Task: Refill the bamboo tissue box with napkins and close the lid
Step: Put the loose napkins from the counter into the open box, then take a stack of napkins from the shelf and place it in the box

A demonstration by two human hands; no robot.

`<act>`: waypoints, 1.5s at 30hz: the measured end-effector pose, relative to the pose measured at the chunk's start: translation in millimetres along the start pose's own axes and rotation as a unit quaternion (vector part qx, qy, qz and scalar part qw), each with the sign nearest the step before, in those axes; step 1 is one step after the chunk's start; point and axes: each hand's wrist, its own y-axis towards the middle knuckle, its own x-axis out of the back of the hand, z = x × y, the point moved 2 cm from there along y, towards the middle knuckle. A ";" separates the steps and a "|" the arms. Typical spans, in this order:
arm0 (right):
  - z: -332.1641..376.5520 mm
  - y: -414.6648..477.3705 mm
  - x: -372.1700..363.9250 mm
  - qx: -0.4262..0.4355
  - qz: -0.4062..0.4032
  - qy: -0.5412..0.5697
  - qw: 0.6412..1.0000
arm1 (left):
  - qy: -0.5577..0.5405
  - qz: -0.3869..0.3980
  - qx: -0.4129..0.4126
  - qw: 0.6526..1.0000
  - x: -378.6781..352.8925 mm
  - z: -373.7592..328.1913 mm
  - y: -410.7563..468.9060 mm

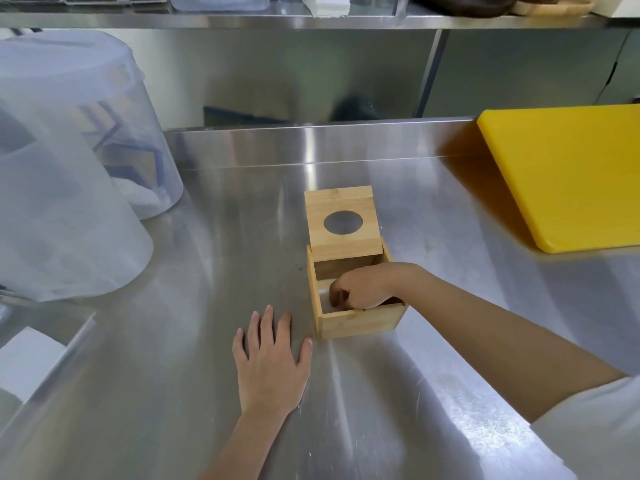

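Note:
The bamboo tissue box (360,322) stands on the steel counter, its hinged lid (341,206) with a round hole tipped up and back. My right hand (360,289) reaches down into the open box with fingers curled; a bit of white shows under them, and whether they grip it I cannot tell. My left hand (270,358) lies flat on the counter just left of the box, fingers spread, thumb near the box's front corner, holding nothing.
Two big translucent plastic containers (62,188) stand at the left. A clear bin holding white napkins (31,362) sits at the lower left edge. A yellow cutting board (571,181) lies at the right. A steel shelf (311,20) runs overhead at the back.

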 end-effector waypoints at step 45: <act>-159.7 37.8 390.8 0.128 -0.502 0.509 0.688 | -0.565 -0.093 -0.052 0.818 278.4 -135.5 443.2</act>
